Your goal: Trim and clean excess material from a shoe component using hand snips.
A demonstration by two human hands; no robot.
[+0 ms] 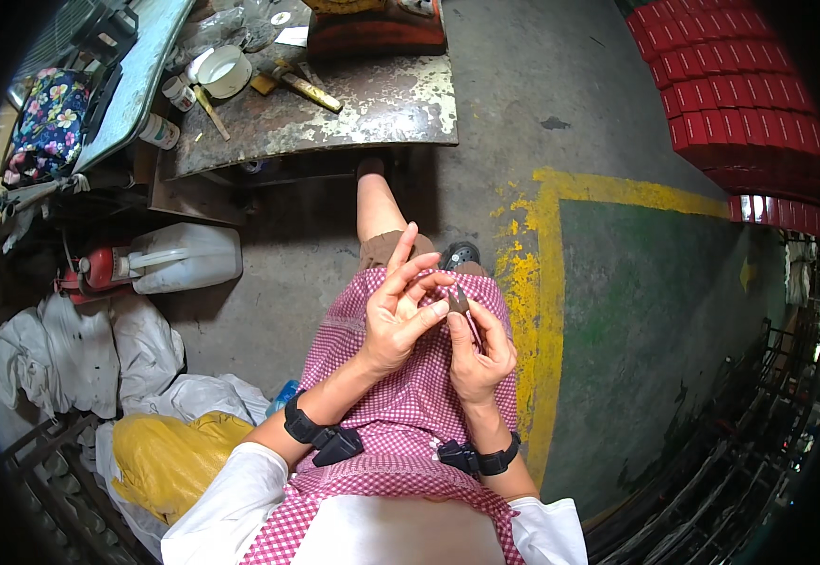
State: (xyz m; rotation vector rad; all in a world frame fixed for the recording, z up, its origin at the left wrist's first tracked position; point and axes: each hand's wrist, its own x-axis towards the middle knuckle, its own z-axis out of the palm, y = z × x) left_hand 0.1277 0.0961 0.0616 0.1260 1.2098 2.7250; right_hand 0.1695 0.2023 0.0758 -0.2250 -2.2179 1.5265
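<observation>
Above my apron-covered lap, a small dark brown piece with two pointed prongs (459,303) stands upright. My right hand (481,363) pinches its lower part between thumb and fingers. Just to its left is my left hand (398,325), palm turned up, its fingers stretched and spread. The left thumb tip lies against or very near the piece; contact is hard to tell. Both wrists wear black straps. What the piece is exactly cannot be made out.
A worn workbench (372,122) ahead holds a white tub (224,72), a brush (308,88) and a red machine base (377,33). To the left are a translucent jug (188,259), white sacks (80,353) and a yellow sack (170,457). Red boxes (739,94) are stacked far right.
</observation>
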